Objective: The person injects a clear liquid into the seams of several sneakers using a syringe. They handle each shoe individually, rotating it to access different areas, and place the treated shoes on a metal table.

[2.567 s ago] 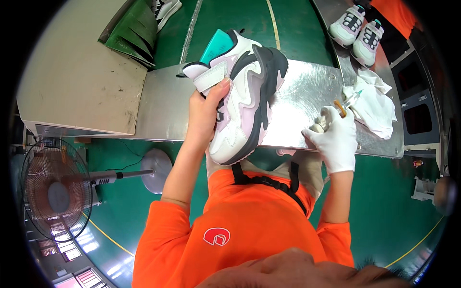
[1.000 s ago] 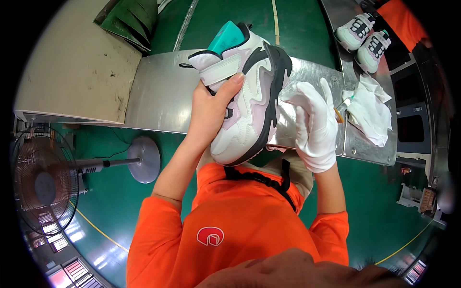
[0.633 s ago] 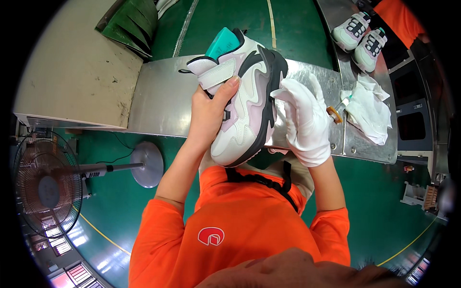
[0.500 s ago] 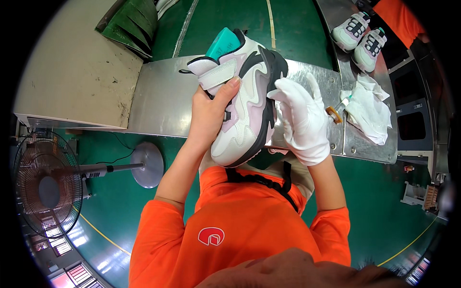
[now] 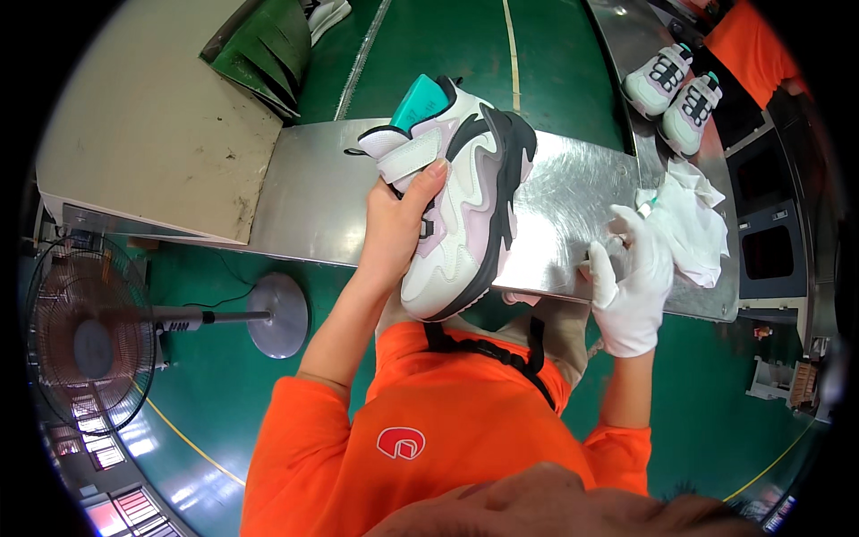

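Observation:
My bare left hand [image 5: 398,210] is closed round the upper of a white and pale lilac sneaker [image 5: 456,206], thumb on its strap. The shoe has a black and lilac sole and tilts toe-down above the metal bench's front edge. A teal block [image 5: 419,103] sticks out of its opening. My right hand [image 5: 637,286], in a white glove, is over the bench to the right of the shoe. Its thumb stands apart from the bent fingers. Beside those fingers lies a small tool's pale handle end [image 5: 646,208], against a crumpled white cloth [image 5: 693,224]; the hand hides most of the tool.
A metal bench [image 5: 313,179] runs across in front of me. Two similar sneakers [image 5: 689,112] stand at the far right. A beige cabinet [image 5: 152,116] with green flaps [image 5: 259,58] is at left, above a standing fan [image 5: 92,349]. An orange-clothed person [image 5: 752,45] is at upper right.
My right hand has left the side of the sneaker's sole and moved right, toward the tool and cloth. My left hand keeps hold of the sneaker. The whole view has shifted slightly.

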### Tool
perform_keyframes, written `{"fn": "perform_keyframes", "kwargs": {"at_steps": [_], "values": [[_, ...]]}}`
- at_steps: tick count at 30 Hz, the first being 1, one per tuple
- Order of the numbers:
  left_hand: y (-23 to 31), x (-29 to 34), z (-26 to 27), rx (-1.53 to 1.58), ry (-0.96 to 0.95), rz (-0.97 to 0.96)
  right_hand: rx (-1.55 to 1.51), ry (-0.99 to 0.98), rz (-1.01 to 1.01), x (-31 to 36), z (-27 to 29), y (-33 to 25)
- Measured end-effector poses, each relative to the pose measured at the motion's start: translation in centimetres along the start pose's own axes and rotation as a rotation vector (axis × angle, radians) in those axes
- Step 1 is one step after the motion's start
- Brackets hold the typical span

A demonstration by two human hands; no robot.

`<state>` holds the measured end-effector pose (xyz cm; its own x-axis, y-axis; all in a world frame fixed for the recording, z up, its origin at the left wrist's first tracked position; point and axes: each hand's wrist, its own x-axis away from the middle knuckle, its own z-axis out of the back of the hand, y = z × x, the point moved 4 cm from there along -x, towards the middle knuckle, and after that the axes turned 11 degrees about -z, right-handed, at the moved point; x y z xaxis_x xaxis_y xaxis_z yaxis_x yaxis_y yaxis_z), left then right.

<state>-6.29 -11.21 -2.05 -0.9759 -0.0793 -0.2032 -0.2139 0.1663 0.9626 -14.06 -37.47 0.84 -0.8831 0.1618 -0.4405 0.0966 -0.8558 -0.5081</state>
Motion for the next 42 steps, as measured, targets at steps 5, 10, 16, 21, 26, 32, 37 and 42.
{"fn": "perform_keyframes", "kwargs": {"at_steps": [5, 10, 16, 21, 26, 32, 37, 42], "values": [[-0.3, 0.1, 0.3, 0.089, 0.041, 0.01, 0.422, -0.079, -0.155, 0.0, -0.8, 2.2], [-1.1, 0.3, 1.2, 0.182, 0.08, 0.038, 0.367, -0.225, -0.24, -0.1, -1.6, 3.0], [-2.2, 0.7, 2.6, 0.286, 0.136, 0.055, 0.373, -0.429, -0.304, -0.6, -2.0, 3.3], [-2.4, 1.1, 3.1, 0.354, 0.18, 0.067, 0.258, -0.356, -0.23, -0.1, -2.4, 4.6], [-2.4, 1.3, 3.4, 0.348, 0.21, 0.052, 0.238, -0.394, -0.287, -0.3, -2.2, 3.9], [-0.8, 1.4, 3.2, 0.233, 0.228, -0.029, 0.113, -0.369, -0.266, 0.2, -2.0, 3.8], [0.2, 1.5, 2.9, 0.151, 0.225, -0.096, -0.064, -0.294, -0.323, 1.0, -2.3, 3.4], [0.2, 1.4, 2.9, 0.12, 0.235, -0.092, -0.181, -0.194, -0.349, 1.8, -2.7, 4.0]]}}
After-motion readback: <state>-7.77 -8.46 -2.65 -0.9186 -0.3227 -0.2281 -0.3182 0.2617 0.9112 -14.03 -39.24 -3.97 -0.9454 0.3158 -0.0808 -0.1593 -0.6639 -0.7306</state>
